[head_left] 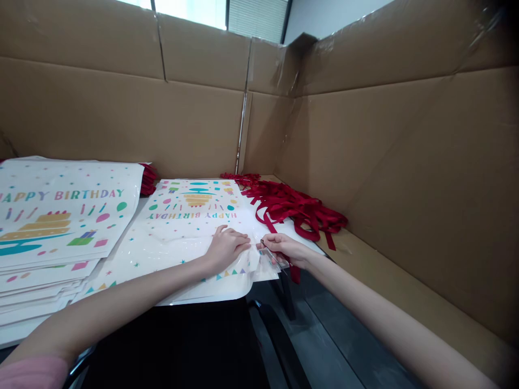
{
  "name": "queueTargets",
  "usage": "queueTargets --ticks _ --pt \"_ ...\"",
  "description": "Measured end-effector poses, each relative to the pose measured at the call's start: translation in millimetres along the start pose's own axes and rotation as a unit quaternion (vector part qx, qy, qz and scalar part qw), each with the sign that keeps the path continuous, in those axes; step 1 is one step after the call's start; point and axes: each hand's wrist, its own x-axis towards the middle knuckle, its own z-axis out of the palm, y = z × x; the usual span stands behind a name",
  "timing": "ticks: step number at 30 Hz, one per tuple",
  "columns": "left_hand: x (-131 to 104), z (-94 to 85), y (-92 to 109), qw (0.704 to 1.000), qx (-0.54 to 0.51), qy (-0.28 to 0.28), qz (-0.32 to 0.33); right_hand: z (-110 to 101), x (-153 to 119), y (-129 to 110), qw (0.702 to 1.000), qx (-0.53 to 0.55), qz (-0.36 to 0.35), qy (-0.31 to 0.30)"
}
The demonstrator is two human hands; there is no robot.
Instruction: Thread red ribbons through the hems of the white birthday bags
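A white, glossy HAPPY BIRTHDAY sheet (162, 254) lies in front of me, its lettering upside down. My left hand (228, 249) rests on its right part, fingers bent and drawn together at the edge; the fingertips hold a fold of it. Close by, my right hand (286, 247) is closed in a pinch. A thin, dark-tipped thing shows at its fingers, too small to name. Crumpled clear plastic (267, 263) hangs below and between the hands. A red ribbon end hangs under the right hand.
Several more birthday sheets (68, 210) are stacked at the left. A heap of red ribbons (300, 208) lies at the back right. Tall cardboard walls (121, 119) stand behind and to the right. The table's front edge drops off below the hands, above a black chair-like object.
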Motion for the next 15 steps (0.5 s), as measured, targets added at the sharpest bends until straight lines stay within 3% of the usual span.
queueTargets --ticks 8,15 --pt "0.7 0.6 6.6 0.999 0.017 0.022 0.040 4.1 2.5 9.0 0.998 0.050 0.009 0.029" --pt "3.1 8.9 2.4 0.999 -0.015 0.014 0.028 8.8 0.3 5.6 1.000 0.004 -0.001 0.016"
